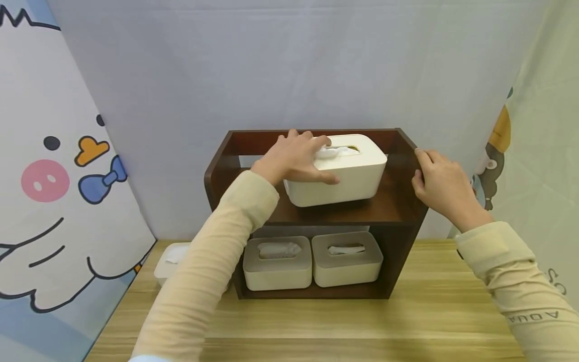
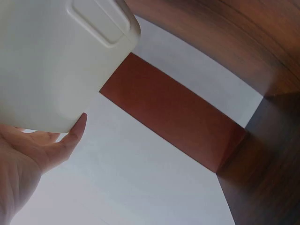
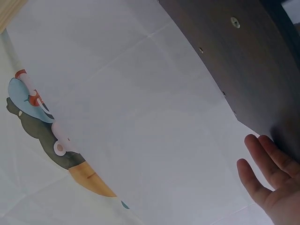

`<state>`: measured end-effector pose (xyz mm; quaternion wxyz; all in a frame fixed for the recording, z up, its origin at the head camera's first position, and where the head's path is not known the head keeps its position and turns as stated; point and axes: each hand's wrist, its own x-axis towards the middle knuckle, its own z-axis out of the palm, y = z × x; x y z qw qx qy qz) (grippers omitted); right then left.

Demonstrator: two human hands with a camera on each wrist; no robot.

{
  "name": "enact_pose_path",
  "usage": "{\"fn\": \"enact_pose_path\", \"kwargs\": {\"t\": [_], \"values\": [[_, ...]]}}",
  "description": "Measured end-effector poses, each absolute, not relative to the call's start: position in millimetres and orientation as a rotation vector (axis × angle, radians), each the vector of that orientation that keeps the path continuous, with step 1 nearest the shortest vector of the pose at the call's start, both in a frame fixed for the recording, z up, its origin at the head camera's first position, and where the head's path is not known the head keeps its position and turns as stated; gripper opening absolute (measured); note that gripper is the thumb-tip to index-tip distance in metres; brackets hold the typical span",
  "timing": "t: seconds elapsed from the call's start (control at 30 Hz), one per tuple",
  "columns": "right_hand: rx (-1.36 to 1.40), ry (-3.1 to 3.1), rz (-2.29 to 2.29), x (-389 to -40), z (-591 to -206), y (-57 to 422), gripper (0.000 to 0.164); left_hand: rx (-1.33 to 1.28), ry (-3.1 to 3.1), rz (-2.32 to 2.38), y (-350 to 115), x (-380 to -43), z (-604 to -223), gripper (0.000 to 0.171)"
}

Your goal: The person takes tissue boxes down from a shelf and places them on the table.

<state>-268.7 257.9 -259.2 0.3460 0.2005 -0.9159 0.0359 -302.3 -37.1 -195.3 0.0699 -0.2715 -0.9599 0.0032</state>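
Observation:
In the head view, my left hand (image 1: 296,156) grips a white tissue box (image 1: 336,183) from above, thumb across its front and fingers over the top. The box is tilted above the upper board of a dark brown two-tier shelf (image 1: 357,213). White tissue shows in its oval slot. In the left wrist view, the fingertips lie along the lower edge of the tissue box (image 2: 56,70). My right hand (image 1: 445,186) holds the shelf's right side panel near its top edge. Several of its fingers (image 3: 265,161) show by the panel's outer face in the right wrist view.
Two more tissue boxes, one on the left (image 1: 278,271) and one on the right (image 1: 348,266), sit side by side on the lower tier. Another white tissue box (image 1: 165,269) stands on the wooden table (image 1: 307,329), left of the shelf, partly behind my left arm. Cartoon-printed cloth (image 1: 59,100) hangs at the left.

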Motion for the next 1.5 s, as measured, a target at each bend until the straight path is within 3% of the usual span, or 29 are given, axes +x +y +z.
{"fn": "enact_pose_path", "kwargs": {"t": [0.93,1.5], "values": [[0.495,-2.400,0.074,-270,-260,257,0.043,-0.612,-2.829,-0.084,-127,-284,-128,0.089],[0.507,-2.383,0.068,-270,-260,255,0.043,-0.387,-2.800,-0.161,-197,-268,-116,0.085]]}}
